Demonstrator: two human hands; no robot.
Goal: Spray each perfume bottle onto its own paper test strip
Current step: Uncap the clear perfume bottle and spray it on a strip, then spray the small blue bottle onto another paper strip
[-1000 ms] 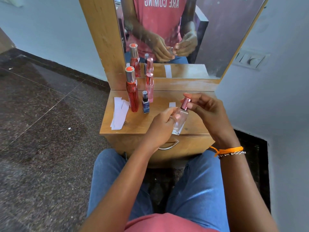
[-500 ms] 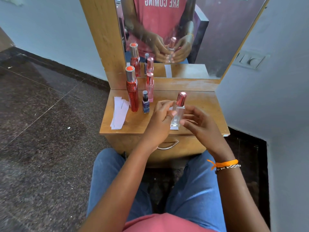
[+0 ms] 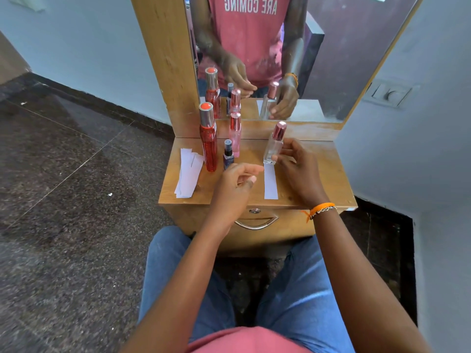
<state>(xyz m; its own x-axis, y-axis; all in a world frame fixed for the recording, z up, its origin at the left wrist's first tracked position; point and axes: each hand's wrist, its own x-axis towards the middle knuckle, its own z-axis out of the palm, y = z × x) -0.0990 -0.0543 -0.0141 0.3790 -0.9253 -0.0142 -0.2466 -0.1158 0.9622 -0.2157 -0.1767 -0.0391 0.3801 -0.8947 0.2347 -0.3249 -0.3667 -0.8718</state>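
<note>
A clear perfume bottle (image 3: 274, 146) with a pink cap stands upright on the far end of a white paper test strip (image 3: 270, 183), on the wooden dresser top (image 3: 328, 174). My right hand (image 3: 298, 166) holds the bottle's lower part with its fingertips. My left hand (image 3: 235, 186) hovers just left of the strip, fingers loosely curled, holding nothing. Further left stand a tall red bottle (image 3: 208, 141), a slim pink bottle (image 3: 235, 135) and a small dark blue bottle (image 3: 228, 155). A pile of spare strips (image 3: 188, 173) lies at the dresser's left side.
A mirror (image 3: 305, 47) rises behind the dresser and reflects the bottles and hands. A drawer with a metal handle (image 3: 256, 222) sits below the top. My knees in blue jeans are under the front edge. Walls close in at right; a dark stone floor lies at left.
The clear bottle went from tilted in both hands to standing capped on the strip's far end. My left hand let go and drew back. The strip now lies uncovered.
</note>
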